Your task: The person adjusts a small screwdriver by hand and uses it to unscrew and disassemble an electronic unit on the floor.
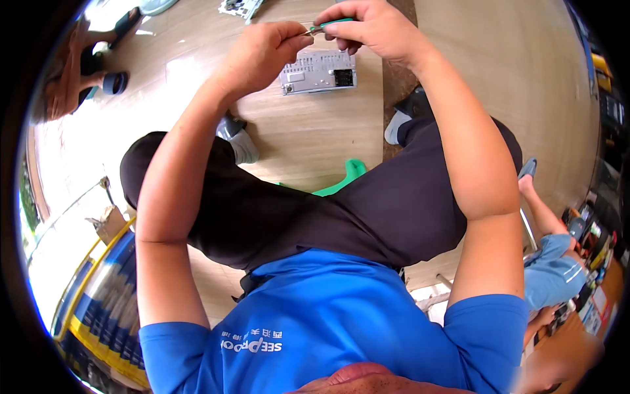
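Note:
My left hand [264, 54] is pinched at the tip end of a thin metal shaft, near the top of the view. A green-handled tool [333, 23], which looks like a screwdriver, is gripped in my right hand [371, 29]. Both hands meet just above a silver metal box [319, 72] with slots and a black connector block, lying on the floor. Whether a small part sits between my left fingertips is too small to tell.
A metal part [241, 8] lies at the top edge. A green object [353, 172] is between my legs. One person's sandalled feet [115, 83] are at upper left; another person [553, 270] is at lower right. Blue-yellow stacked goods [108, 299] stand at lower left.

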Motion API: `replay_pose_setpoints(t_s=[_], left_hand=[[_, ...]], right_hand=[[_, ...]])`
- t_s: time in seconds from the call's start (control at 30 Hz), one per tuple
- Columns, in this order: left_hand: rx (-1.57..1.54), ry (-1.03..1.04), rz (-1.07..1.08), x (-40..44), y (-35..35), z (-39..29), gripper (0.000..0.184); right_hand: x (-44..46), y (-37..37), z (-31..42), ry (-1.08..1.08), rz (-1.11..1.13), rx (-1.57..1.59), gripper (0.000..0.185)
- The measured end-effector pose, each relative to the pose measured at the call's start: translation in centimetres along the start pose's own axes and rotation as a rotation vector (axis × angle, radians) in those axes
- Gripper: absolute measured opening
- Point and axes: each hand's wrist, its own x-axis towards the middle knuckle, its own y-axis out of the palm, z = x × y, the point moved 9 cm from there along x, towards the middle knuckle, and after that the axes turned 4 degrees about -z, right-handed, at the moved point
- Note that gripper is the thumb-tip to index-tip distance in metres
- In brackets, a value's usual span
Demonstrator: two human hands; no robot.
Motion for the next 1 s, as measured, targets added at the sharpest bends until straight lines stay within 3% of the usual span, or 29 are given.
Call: replay_pose_setpoints(t_s=[0.13,0.2,0.3,0.47,0.6,0.7,0.87,1.0], left_hand=[[0.162,0.038,0.083,0.1,-3.7,-2.6,0.026],[0.287,-0.047,0.072,-0.2,-5.2,-4.0,0.024],[0.31,0.082,-0.08,-0.1,-6.1,-3.4,0.019],[0.294,0.071,-0.041,-0.1,-6.2,-2.9,0.016],[0.102,0.089,-0.071,-1.1,-5.3,-0.7,0.027],[-0.01,-0.061,-0.109,-2.1,-5.4,0.8,0.022],[-0.127,-0.052,-0.206,-1.5,-6.3,0.0,0.02],[-0.264,-0.056,-0.279,-0.7,-6.8,-0.7,0.018]], right_hand=[[-0.1,0.1,1.0,0.03,0.008,0.11,0.027],[0.1,0.8,1.4,0.031,0.029,0.046,0.026],[-0.3,-1.0,0.9,-0.013,-0.06,0.023,0.027],[-0.6,-1.9,-0.2,-0.074,-0.05,0.085,0.025],[-1.2,-0.8,0.4,-0.028,-0.049,0.113,0.023],[-0.8,-0.3,0.4,-0.035,-0.053,0.133,0.023],[0.1,0.9,1.0,-0.015,-0.03,0.076,0.018],[1.0,1.2,1.3,-0.045,-0.04,0.24,0.017]])
